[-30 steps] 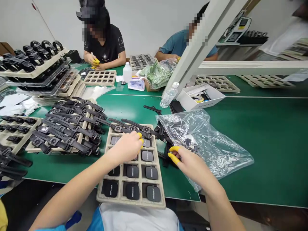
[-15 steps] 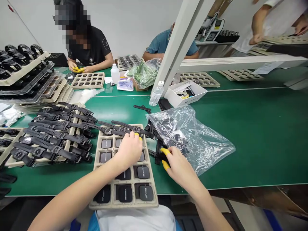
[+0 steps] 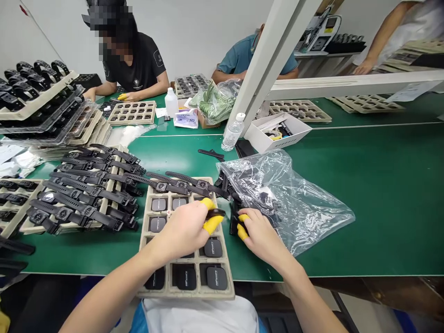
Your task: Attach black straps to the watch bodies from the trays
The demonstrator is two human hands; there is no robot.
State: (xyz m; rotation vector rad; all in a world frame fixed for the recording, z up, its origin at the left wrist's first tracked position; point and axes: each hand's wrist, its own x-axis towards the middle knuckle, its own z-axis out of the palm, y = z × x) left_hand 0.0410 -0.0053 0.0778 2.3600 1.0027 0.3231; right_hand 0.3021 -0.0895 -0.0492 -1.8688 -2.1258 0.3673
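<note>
My left hand (image 3: 187, 229), with yellow finger covers on thumb and forefinger, pinches a black watch body (image 3: 215, 212) seen edge-on above the tray. That beige tray (image 3: 187, 294) holds square black watch bodies in its compartments, several with pale lettering. Three watches with straps (image 3: 182, 185) lie across its far row. To the right, my right hand (image 3: 260, 233), also in yellow finger covers, closes thumb and forefinger on a black watch strap (image 3: 235, 217) at the mouth of a clear plastic bag (image 3: 312, 212). Part of this strap is hidden by the fingers.
Strapped watches cover another tray (image 3: 26, 225) on the left, with stacked trays (image 3: 38, 120) behind. A clear bottle (image 3: 233, 134), a white box (image 3: 277, 136) and a loose strap (image 3: 210, 153) lie beyond the bag. A slanted white post (image 3: 263, 69) rises there. Co-workers sit opposite.
My left hand has come back from the tray's far row and now holds a watch body over the tray. My right hand's fingers have closed at the straps. The view has shifted slightly.
</note>
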